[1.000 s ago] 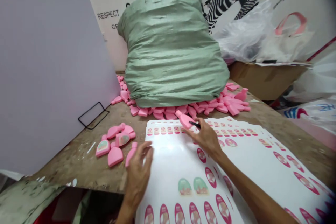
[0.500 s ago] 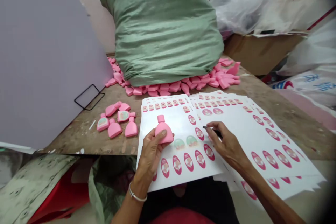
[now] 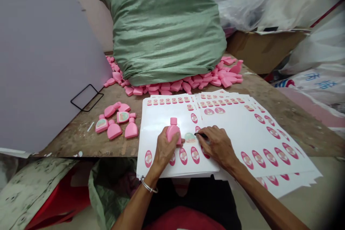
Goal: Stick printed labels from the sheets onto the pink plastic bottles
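Observation:
My left hand (image 3: 165, 147) is closed round a pink bottle-shaped piece (image 3: 173, 130), its neck pointing away from me, above the left sticker sheet (image 3: 164, 122). In my right hand (image 3: 217, 145) is a slim black pointed tool (image 3: 202, 135), pinched between thumb and fingers. The tool's tip is at the right edge of a green arched sticker (image 3: 190, 137); whether it has lifted that edge I cannot tell. Pink oval stickers (image 3: 183, 156) run along the sheet's near side. Most of the tool is hidden by my fingers.
Several pink bottle pieces (image 3: 131, 129) lie left of the sheets, two with green labels. More sticker sheets (image 3: 237, 125) overlap on the right. A green sack (image 3: 167, 28) rests on a heap of pink pieces (image 3: 229, 75). A black wire frame (image 3: 87, 97) stands by the pale panel (image 3: 48, 61).
My left hand, empty at first, has taken hold of a pink bottle piece. My right hand has let that piece go and moved down to the green sticker with the tool. The view has tilted downward.

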Available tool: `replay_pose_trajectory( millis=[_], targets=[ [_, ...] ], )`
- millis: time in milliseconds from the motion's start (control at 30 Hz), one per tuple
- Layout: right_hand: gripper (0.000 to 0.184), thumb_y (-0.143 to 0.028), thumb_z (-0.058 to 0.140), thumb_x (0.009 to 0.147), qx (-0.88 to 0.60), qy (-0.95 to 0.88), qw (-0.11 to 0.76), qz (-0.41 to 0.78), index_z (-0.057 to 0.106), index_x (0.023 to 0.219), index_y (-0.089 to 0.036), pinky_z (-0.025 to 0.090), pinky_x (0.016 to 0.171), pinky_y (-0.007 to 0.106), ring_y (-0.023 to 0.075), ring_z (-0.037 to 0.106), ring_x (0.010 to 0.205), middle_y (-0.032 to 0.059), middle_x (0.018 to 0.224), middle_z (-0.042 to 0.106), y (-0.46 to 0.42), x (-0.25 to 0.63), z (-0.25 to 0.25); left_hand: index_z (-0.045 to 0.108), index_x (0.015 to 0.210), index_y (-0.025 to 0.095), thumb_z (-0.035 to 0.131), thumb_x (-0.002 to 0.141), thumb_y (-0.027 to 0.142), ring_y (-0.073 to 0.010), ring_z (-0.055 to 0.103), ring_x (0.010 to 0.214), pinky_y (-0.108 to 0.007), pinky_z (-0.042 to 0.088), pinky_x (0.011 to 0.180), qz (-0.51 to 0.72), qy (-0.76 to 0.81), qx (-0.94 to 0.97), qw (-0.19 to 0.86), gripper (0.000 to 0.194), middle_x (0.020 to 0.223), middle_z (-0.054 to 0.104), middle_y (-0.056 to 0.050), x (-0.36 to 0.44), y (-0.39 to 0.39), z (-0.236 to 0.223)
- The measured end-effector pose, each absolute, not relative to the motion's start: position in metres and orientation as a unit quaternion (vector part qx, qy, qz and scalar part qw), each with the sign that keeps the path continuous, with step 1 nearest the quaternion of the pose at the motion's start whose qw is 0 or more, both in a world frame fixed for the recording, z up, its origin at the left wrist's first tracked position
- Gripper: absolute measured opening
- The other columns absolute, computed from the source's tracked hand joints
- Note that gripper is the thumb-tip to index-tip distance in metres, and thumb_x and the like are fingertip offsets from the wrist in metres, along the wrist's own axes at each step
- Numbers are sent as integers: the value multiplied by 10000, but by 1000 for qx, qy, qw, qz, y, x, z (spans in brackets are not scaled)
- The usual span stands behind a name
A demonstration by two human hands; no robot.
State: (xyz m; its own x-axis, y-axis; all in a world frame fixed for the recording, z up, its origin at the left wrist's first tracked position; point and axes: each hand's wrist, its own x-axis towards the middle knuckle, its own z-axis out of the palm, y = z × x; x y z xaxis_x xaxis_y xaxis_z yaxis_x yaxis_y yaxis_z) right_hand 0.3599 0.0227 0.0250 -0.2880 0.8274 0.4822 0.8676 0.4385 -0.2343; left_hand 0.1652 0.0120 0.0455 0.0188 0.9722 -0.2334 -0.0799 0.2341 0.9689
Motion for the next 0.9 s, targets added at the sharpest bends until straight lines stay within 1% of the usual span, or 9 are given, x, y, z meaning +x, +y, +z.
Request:
replay_pose_trajectory(
  millis=[100,233,333,600,767,900],
  targets=[
    [99,-250,579,862,-535,-795,284,-30,632,811,-183,340,681,317,182,553,713,30,741,665,24,358,25,535,1043,125,623,816,428,-211,714,682,-290,576,616,432,530,410,603,388,772,665,-67,164,14,49],
    [106,-251,580,860,-537,-794,282,-28,635,799,-184,342,677,315,179,556,708,28,726,661,25,357,25,525,1069,133,613,824,444,-229,717,738,-291,579,597,426,494,425,628,406,837,649,-77,171,10,45],
    [104,-253,584,855,-537,-796,278,-20,636,796,-185,348,678,316,175,561,698,25,716,662,26,357,25,523,1084,140,591,845,444,-226,713,760,-291,577,608,428,485,446,618,392,835,644,-75,175,9,40],
    [77,-258,586,843,-564,-780,271,22,612,803,-197,367,684,312,178,552,703,19,742,665,26,354,22,537,1098,160,564,864,454,-225,711,782,-295,567,649,413,528,456,586,377,825,651,-73,177,5,41],
    [140,-319,597,852,-558,-785,269,-12,602,814,-184,370,682,323,192,538,703,35,738,655,29,351,17,528,1094,162,561,867,456,-212,708,794,-279,564,647,429,515,446,594,374,883,624,-67,177,3,41],
    [139,-311,591,862,-527,-795,298,-28,601,820,-178,370,680,324,185,537,697,39,741,663,29,353,17,528,1083,150,576,854,460,-220,708,798,-279,571,628,439,505,428,607,388,885,618,-70,178,3,44]
  ],
)
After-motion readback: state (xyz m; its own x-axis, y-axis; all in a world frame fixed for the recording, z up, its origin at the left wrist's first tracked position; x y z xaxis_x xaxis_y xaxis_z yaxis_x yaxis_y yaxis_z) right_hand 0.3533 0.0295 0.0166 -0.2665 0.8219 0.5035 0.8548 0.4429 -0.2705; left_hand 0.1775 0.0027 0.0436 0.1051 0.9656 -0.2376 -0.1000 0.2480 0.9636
